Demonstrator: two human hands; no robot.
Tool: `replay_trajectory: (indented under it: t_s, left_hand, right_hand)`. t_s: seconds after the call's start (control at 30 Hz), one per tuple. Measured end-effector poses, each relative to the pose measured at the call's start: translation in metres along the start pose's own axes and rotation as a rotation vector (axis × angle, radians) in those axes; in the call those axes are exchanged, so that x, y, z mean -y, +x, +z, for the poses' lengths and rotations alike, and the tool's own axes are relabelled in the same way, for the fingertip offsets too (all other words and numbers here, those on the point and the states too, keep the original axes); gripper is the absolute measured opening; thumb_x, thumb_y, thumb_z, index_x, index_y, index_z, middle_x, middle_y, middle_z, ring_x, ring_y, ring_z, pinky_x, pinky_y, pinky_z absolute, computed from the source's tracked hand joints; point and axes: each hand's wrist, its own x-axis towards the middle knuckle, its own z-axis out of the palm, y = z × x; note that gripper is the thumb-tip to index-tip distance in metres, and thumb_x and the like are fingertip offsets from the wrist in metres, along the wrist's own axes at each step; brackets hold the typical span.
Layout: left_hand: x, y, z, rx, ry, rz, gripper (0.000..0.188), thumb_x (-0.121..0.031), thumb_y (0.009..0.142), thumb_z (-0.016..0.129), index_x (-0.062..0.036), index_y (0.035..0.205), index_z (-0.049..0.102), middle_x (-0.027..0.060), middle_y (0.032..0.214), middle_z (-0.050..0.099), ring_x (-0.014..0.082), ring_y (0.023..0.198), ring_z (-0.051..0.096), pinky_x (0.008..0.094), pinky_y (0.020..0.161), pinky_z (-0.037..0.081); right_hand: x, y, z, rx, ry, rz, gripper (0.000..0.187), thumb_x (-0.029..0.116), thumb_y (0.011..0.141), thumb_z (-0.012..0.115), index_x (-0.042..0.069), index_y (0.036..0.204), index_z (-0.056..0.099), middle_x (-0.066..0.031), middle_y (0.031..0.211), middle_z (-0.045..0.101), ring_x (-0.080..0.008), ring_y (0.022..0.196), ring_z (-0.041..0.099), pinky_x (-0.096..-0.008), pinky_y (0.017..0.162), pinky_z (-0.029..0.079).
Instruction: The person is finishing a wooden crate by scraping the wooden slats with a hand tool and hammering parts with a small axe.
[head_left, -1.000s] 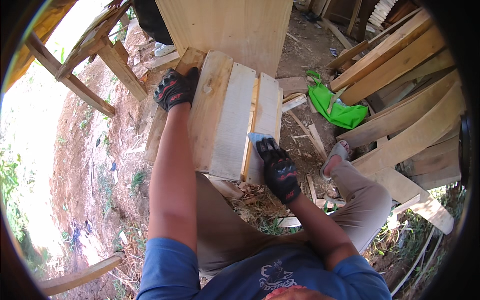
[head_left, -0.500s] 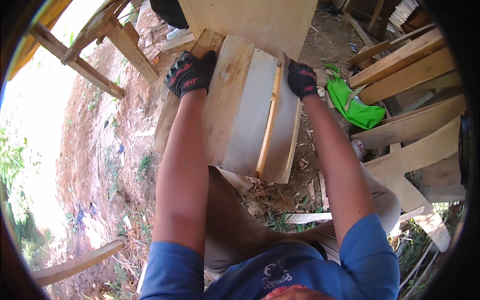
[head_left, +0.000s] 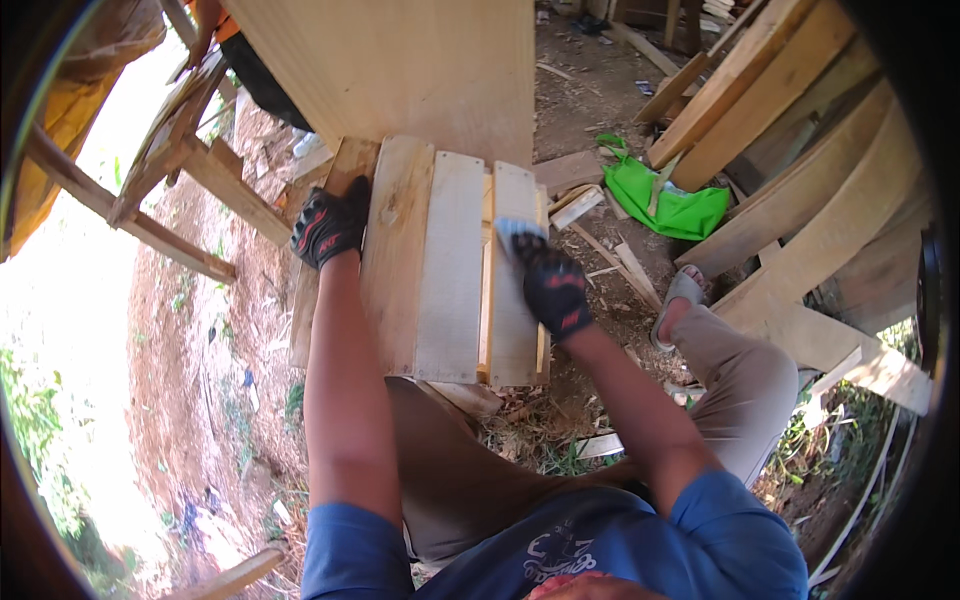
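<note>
A slatted wooden panel [head_left: 450,270] of pale planks lies before me, with a narrow gap between its right-hand planks. My left hand [head_left: 330,222], in a black glove with red marks, is closed on the panel's far left part, beside a browner plank [head_left: 357,160]. My right hand [head_left: 552,285], gloved alike, is closed on a thin, flat, pale piece [head_left: 520,230]. This piece is blurred and its kind cannot be made out. It rests against the rightmost plank [head_left: 514,340] of the panel.
A large plywood sheet [head_left: 420,80] stands beyond the panel. To the right are a bright green bag [head_left: 665,197] and several leaning boards [head_left: 770,100]. A rough timber frame [head_left: 190,160] is at the far left. Wood scraps litter the dirt floor near my sandalled foot [head_left: 680,300].
My right hand has come nearer along the rightmost plank with the flat piece. My left hand keeps its hold on the panel. The whole view has shifted.
</note>
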Motion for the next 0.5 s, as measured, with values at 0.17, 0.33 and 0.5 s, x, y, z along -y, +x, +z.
replay_trajectory:
  t_s: [0.17,0.33,0.5]
  left_hand:
    - [-0.011,-0.004,0.004,0.001,0.013,0.025,0.083,-0.080,0.082,0.066,-0.0087,0.124,0.073,0.0207,0.125,0.075,0.0378,0.118,0.071,0.0510,0.100,0.054]
    - [-0.008,-0.004,0.001,0.001,0.031,0.020,0.083,-0.080,0.082,0.066,-0.0085,0.125,0.072,0.0207,0.126,0.074,0.0388,0.119,0.071,0.0517,0.100,0.054]
    - [-0.013,-0.009,0.000,-0.007,0.035,-0.004,0.083,-0.080,0.082,0.066,-0.0089,0.125,0.072,0.0210,0.126,0.074,0.0396,0.119,0.070,0.0525,0.099,0.054]
  right_hand:
    - [0.016,-0.052,-0.018,-0.009,0.075,0.101,0.044,0.015,0.100,0.054,0.009,0.142,0.064,-0.0158,0.138,0.070,-0.0323,0.120,0.070,-0.0454,0.104,0.053]
    - [0.002,-0.015,-0.006,0.024,0.188,0.211,0.044,0.009,0.097,0.052,0.008,0.139,0.066,-0.0166,0.127,0.074,-0.0328,0.112,0.073,-0.0465,0.097,0.056]
    - [-0.032,0.060,0.034,-0.049,0.061,0.227,0.036,0.013,0.098,0.050,0.008,0.127,0.071,-0.0159,0.117,0.076,-0.0343,0.101,0.075,-0.0469,0.088,0.059]
